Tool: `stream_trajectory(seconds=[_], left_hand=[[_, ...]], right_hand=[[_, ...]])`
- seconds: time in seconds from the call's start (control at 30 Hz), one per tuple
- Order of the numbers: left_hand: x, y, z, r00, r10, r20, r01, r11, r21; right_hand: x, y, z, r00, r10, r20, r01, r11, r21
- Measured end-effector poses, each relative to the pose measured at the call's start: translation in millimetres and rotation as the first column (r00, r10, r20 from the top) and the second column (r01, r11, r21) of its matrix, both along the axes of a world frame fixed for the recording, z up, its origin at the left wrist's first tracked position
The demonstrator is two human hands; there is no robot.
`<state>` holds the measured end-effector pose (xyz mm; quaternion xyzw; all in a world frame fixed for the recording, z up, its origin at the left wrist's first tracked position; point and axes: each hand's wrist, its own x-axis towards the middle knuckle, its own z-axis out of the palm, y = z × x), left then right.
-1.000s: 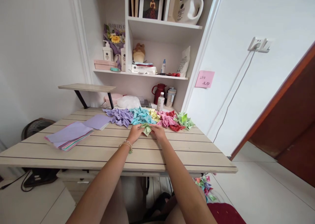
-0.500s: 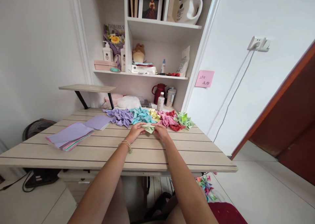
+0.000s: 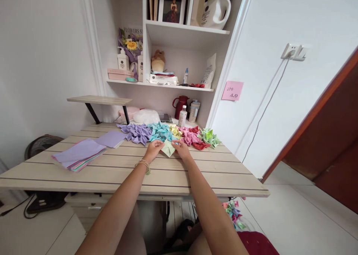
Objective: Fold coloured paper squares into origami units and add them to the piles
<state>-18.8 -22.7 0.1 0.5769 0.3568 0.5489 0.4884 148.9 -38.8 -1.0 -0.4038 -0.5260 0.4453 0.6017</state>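
Note:
A pale green folded paper (image 3: 168, 148) is held between my two hands, just above the middle of the table. My left hand (image 3: 154, 149) pinches its left corner; a bracelet circles that wrist. The right corner is in the fingers of my right hand (image 3: 181, 149). Just behind the hands lies a row of folded paper pieces: purple ones (image 3: 139, 133), blue ones (image 3: 160, 131), yellow ones (image 3: 175, 130), pink ones (image 3: 190, 136), a red one (image 3: 201, 146) and green ones (image 3: 210, 137).
Stacked paper sheets (image 3: 79, 152) and a purple sheet pile (image 3: 111, 139) lie on the table (image 3: 134, 180) at left. A bottle (image 3: 182, 116), a red jug (image 3: 181, 106) and a cup (image 3: 194, 111) stand behind. A small raised shelf (image 3: 99, 100) is at back left.
The pale green paper has turned from a flatter, narrow view to show a wider face pointing down toward me. Both hands keep hold of it in nearly the same place.

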Motion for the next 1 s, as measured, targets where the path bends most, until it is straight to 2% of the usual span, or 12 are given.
stream_trajectory(seconds=[0.2, 0.53, 0.63, 0.83, 1.0], left_hand=[[-1, 3, 1.9, 0.996, 0.079, -0.042, -0.075, 0.994, 0.076], [1, -6, 6.5, 0.989, 0.029, -0.148, -0.003, 0.984, 0.176], [0, -5, 6.6, 0.984, 0.05, -0.169, -0.015, 0.98, 0.199], [-3, -1, 8.3, 0.974, 0.129, -0.186, -0.086, 0.97, 0.227], [1, -1, 5.7, 0.978, 0.078, -0.196, -0.036, 0.977, 0.209]], right_hand=[[-3, -3, 1.4, 0.991, 0.009, 0.136, -0.018, 0.998, 0.065], [0, -6, 8.3, 0.898, -0.158, 0.411, 0.08, 0.976, 0.2], [0, -7, 9.8, 0.879, -0.177, 0.442, 0.089, 0.973, 0.212], [-4, -12, 10.0, 0.888, -0.113, 0.446, 0.048, 0.987, 0.155], [-7, -10, 11.1, 0.908, -0.084, 0.41, 0.033, 0.991, 0.129]])
